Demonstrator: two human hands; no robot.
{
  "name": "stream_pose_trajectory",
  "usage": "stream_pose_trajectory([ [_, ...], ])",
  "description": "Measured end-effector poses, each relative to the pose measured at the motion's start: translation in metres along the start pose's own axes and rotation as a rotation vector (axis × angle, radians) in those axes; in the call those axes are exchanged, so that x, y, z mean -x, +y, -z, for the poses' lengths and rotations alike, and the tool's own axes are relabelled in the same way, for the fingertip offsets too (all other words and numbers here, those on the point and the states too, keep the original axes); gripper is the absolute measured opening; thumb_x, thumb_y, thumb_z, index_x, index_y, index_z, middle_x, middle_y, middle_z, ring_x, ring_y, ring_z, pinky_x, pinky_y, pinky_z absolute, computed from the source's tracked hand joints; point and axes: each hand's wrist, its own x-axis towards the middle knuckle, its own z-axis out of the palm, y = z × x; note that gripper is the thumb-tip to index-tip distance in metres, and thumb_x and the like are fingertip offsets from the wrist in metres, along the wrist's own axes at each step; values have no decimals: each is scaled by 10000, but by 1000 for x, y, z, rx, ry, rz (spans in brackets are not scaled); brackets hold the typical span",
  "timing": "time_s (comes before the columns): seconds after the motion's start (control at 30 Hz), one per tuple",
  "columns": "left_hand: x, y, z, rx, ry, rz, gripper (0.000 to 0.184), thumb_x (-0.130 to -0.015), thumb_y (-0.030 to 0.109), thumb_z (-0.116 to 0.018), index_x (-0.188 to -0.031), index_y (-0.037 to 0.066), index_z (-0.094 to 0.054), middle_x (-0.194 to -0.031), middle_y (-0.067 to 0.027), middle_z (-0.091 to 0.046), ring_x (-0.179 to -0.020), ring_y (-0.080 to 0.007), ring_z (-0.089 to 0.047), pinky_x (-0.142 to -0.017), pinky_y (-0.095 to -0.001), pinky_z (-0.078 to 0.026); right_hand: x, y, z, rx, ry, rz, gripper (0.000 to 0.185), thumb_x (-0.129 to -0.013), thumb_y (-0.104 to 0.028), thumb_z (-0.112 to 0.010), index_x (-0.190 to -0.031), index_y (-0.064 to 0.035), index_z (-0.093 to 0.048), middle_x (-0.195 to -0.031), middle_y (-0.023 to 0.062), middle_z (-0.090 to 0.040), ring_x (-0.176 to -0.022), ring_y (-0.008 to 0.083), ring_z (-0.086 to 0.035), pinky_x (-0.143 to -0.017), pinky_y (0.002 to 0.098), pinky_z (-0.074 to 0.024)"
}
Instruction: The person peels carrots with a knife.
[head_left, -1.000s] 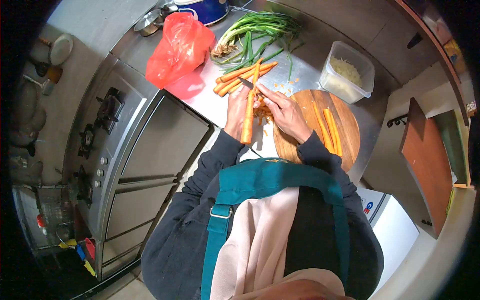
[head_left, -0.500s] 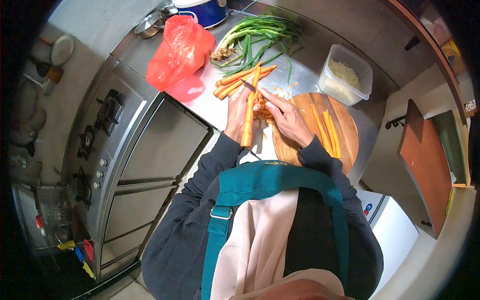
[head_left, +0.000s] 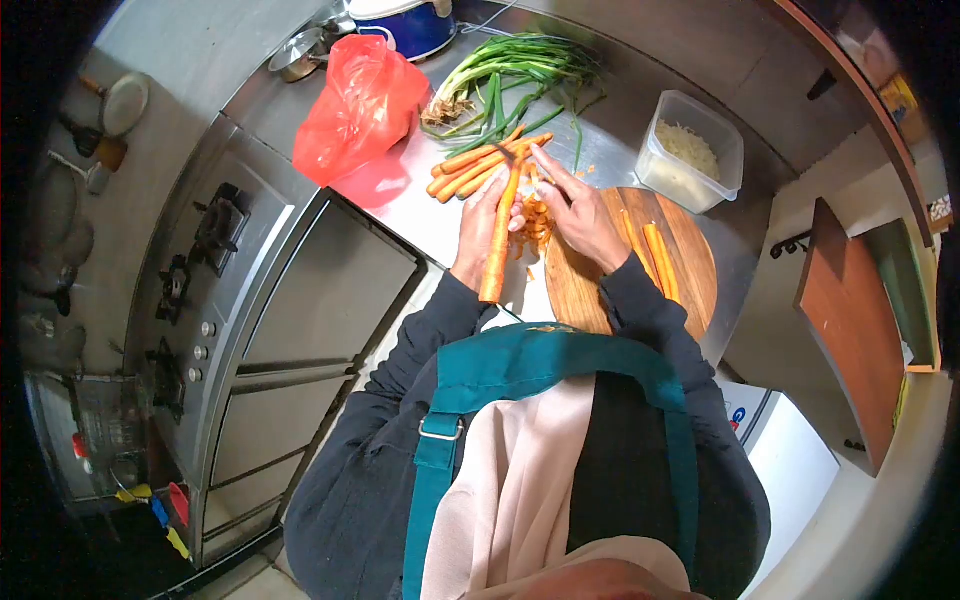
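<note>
My left hand (head_left: 476,236) is closed around a long carrot (head_left: 495,258), whose thick end points toward my body. Held in my right hand (head_left: 586,226) is what looks like a small knife; its dark blade (head_left: 506,152) lies by the carrot's far end, and the handle is hidden in my fingers. Orange peelings (head_left: 537,222) are heaped beneath and between my hands. Just beyond them lies a pile of carrots (head_left: 462,180). Peeled carrots (head_left: 660,262) rest on the round wooden cutting board (head_left: 572,285), under and beside my right wrist.
Green onions (head_left: 520,65) lie at the back of the counter, beside a red plastic bag (head_left: 358,110). A clear container (head_left: 722,185) with pale shreds stands beyond the board. On the left is a gas stove (head_left: 235,185); a blue pot (head_left: 415,35) stands behind.
The knife blade has moved away from me, toward the carrot's far tip, with my right hand. My left hand and the carrot have shifted slightly toward my body.
</note>
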Motion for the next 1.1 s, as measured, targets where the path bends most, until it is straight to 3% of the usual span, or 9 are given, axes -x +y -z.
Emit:
stream_pose_trajectory([
  [0.07, -1, 1, 1, 5, 9, -10, 372, -916, 193, -464, -1236, 11, -413, -715, -30, -446, -558, -51, -413, -411, -151, -342, 3, -24, 4, -54, -211, -359, 470, -867, -178, -492, -1300, -39, -373, -1128, 260, -523, -955, 314, -584, -789, 332, -443],
  [0.17, 3, 3, -3, 39, -57, -37, 239, -919, 199, -457, -1087, 29, -458, -712, -23, -443, -553, -39, -410, -407, -149, -343, 5, -17, -2, -31, -161, -247, 506, -860, -194, -505, -1308, -22, -345, -1096, 272, -533, -933, 332, -588, -770, 340, -447],
  [0.23, 4, 2, -2, 12, -45, 6, 227, -918, 196, -460, -1075, 33, -459, -716, -24, -447, -549, -38, -411, -400, -149, -340, -2, -25, 5, -8, -195, -372, 481, -863, -191, -500, -1300, -41, -368, -986, 261, -578, -874, 343, -599, -747, 345, -452],
  [0.37, 1, 0, 1, 23, -35, 57, 255, -908, 193, -483, -1104, 32, -459, -729, -41, -483, -529, -68, -437, -403, -173, -354, -7, -12, 2, -43, -119, -273, 478, -862, -190, -502, -1303, -58, -372, -898, 250, -596, -859, 352, -598, -730, 359, -449],
  [0.47, 5, 2, -3, 7, -31, 61, 327, -906, 194, -488, -1189, 43, -427, -729, -37, -480, -532, -68, -438, -403, -173, -351, -10, -5, -1, -24, -68, -195, 454, -861, -186, -509, -1282, -58, -399, -781, 209, -585, -719, 293, -596, -657, 348, -441],
  [0.53, 6, 4, -4, -9, -42, 69, 378, -904, 195, -489, -1242, 51, -402, -731, -35, -478, -534, -69, -438, -402, -173, -349, -13, -4, -1, -102, -94, -263, 372, -861, -169, -512, -1208, -48, -454, -704, 145, -545, -629, 192, -532, -606, 325, -419],
  [0.73, 5, 6, 3, -84, -163, 123, 459, -897, 189, -501, -1311, 69, -343, -738, -21, -473, -567, -72, -455, -399, -173, -339, -18, -1, 1, -165, -71, -264, 222, -866, -148, -515, -1051, -34, -478, -729, 61, -540, -648, 119, -480, -614, 298, -406],
  [0.93, 4, 10, 0, -92, -47, 139, 430, -892, 181, -507, -1292, 93, -374, -715, -12, -450, -547, -52, -429, -363, -140, -320, -19, -12, 2, -265, -99, -244, 239, -877, -167, -510, -1069, -37, -454, -700, 49, -512, -641, 95, -462, -608, 264, -400],
  [1.1, 7, 14, 0, -145, -173, 163, 428, -892, 190, -511, -1287, 93, -380, -712, -15, -444, -536, -45, -418, -361, -132, -317, -24, -2, 4, -266, -122, -307, 208, -889, -182, -493, -1044, -45, -467, -737, 51, -515, -677, 77, -459, -612, 258, -401],
])
